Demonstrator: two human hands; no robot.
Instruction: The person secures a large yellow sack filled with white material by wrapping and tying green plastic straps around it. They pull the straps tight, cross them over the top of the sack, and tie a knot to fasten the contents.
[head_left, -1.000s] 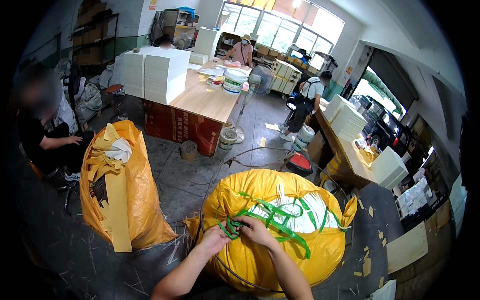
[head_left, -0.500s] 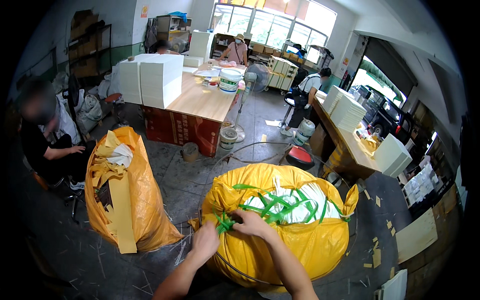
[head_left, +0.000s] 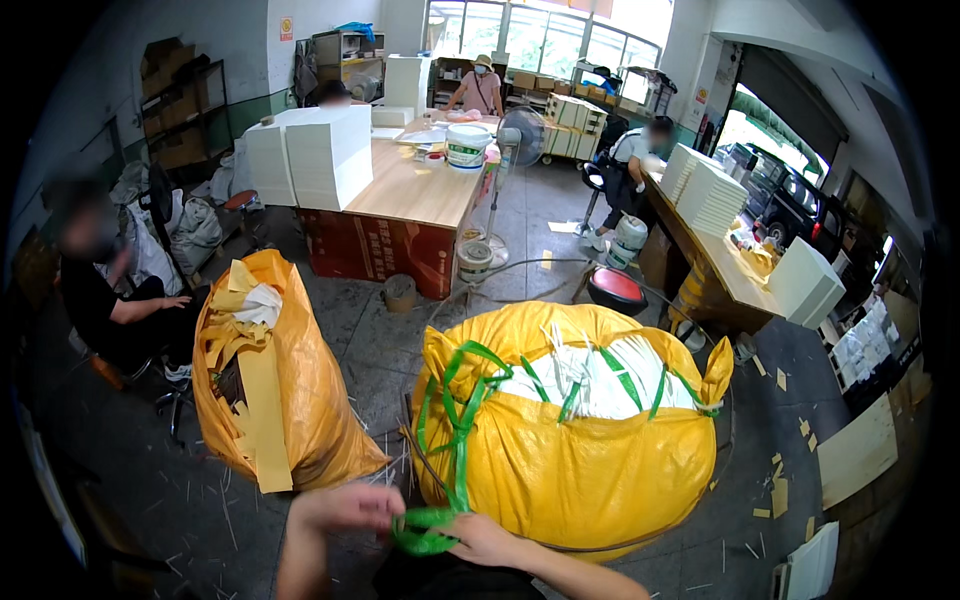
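A bulging yellow sack (head_left: pixel 570 450) stands on the floor in front of me, its top laced shut with green plastic strap (head_left: pixel 458 420) over white paper scraps (head_left: pixel 600 378). Both hands are low at the sack's near left side. My left hand (head_left: pixel 345 508) pinches the loose end of the green strap. My right hand (head_left: pixel 482 540) grips the bunched strap next to it. The strap runs from my hands up the sack's left side to the top.
A second, open yellow sack (head_left: pixel 270 395) of yellow and white scraps stands to the left. A seated person (head_left: pixel 110 300) is beyond it. A wooden table (head_left: pixel 415 190) with white paper stacks, a standing fan (head_left: pixel 520 140), a red stool (head_left: pixel 618 288) and other workers lie farther back.
My hands have pulled the green strap down from the sack's top to its near lower left side. The view has drawn back, so the sack sits farther from me.
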